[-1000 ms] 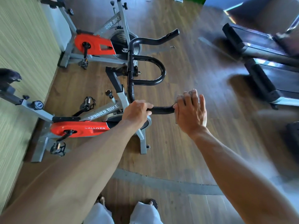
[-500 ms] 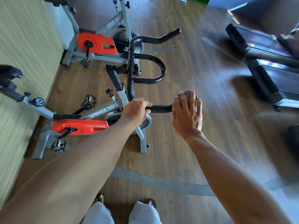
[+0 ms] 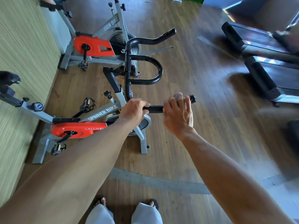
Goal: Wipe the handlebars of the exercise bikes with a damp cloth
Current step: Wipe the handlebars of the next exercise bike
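The near exercise bike (image 3: 103,112) is grey with an orange guard, and its black handlebar (image 3: 153,109) reaches toward me. My left hand (image 3: 134,110) grips the bar just past its bend. My right hand (image 3: 178,115) curls over the near grip close to its end, pressing the cloth (image 3: 178,95) round it. Only a pale scrap of cloth shows at my fingertips. The bar's end cap (image 3: 192,98) pokes out beyond my fingers. The far grip (image 3: 155,39) and the middle loop (image 3: 155,70) are untouched.
A second grey and orange bike (image 3: 93,46) stands behind the first, along the green wall (image 3: 19,62) on the left. Two treadmills (image 3: 262,75) lie at the right. Between them is wooden floor (image 3: 186,65). My feet (image 3: 126,204) stand close to the bike's base.
My right hand has slid back along the near grip toward my left hand, uncovering the bar's end cap. My left hand has kept its grip at the bend.
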`<state>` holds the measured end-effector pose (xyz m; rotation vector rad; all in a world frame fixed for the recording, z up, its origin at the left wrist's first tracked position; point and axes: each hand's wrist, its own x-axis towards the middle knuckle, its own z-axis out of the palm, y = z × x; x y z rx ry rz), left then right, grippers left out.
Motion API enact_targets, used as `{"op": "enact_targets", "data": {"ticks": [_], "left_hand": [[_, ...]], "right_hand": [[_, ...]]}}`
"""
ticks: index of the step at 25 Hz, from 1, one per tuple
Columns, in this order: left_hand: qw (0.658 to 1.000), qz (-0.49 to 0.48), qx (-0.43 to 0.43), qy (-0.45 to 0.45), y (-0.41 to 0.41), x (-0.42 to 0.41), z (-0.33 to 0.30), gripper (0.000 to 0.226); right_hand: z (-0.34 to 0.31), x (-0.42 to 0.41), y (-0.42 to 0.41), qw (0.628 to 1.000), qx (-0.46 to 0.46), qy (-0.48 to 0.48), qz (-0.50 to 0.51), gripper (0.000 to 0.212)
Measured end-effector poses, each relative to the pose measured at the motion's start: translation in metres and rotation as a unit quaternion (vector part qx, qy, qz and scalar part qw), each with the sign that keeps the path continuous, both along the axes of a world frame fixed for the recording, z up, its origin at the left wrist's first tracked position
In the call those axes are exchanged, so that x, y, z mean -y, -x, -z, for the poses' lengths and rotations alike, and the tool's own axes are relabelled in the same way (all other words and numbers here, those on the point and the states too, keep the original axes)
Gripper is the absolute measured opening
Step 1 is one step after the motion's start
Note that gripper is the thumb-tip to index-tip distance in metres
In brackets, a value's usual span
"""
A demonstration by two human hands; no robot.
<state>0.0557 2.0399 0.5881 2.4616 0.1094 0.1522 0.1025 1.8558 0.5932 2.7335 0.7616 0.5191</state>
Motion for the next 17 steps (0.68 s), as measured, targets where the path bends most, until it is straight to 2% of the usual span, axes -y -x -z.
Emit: {"op": "enact_targets", "data": {"ticks": [5,10,13,17], "left_hand": [[1.000,0.009,0.004,0.005,0.001,0.000,0.001,0.033],[1.000,0.000,0.010,0.003,0.000,0.000,0.004,0.033],[1.000,0.010,0.013,0.007,-0.001,-0.002,0.005,0.033],[1.000,0.009,0.027,0.003,-0.001,-0.001,0.008,0.033]], "right_hand": [[-0.014,0.026,-0.008,0.997,0.035,0.034,-0.057,0.031],[0.013,0.016,0.014,0.998,0.036,-0.050,0.006,0.041],[0.004,0.036,0.008,0.999,0.029,-0.043,0.010,0.047],[0.001,0.021,0.010,0.994,0.004,-0.090,0.055,0.048]]}}
